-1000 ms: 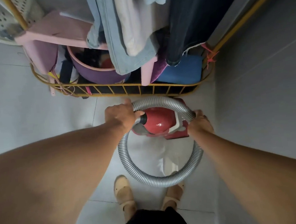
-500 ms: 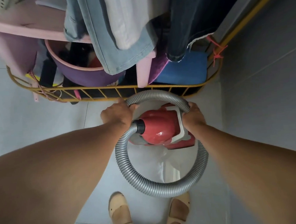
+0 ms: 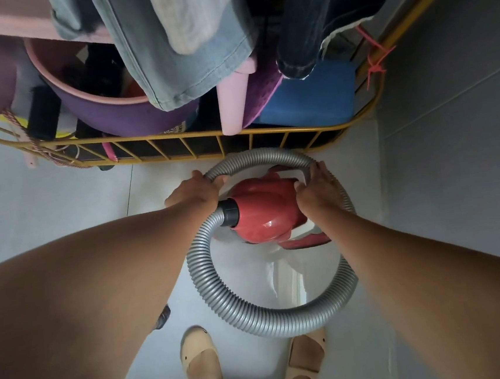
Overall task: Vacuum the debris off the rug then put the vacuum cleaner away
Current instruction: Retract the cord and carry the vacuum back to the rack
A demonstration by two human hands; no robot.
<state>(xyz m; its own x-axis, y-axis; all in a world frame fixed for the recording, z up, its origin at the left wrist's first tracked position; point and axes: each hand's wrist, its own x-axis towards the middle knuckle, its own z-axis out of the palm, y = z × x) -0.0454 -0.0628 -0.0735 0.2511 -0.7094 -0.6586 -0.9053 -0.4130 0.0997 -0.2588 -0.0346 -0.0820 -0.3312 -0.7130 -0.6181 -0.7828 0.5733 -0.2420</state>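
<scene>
**Vacuum cleaner point(image 3: 263, 215) held in front of the yellow rack point(image 3: 207, 138)**

The red body sits just in front of the rack, over pale floor tiles point(image 3: 61, 207), ringed by its grey hose point(image 3: 274, 324). The left hand point(image 3: 195, 193) grips the hose at the loop's upper left. The right hand point(image 3: 316, 190) curls over the hose on the body's right, thumb on the red shell.

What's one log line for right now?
stage: put-away | left hand: grips grey hose | right hand: holds red vacuum cleaner | spot: before yellow rack
</scene>
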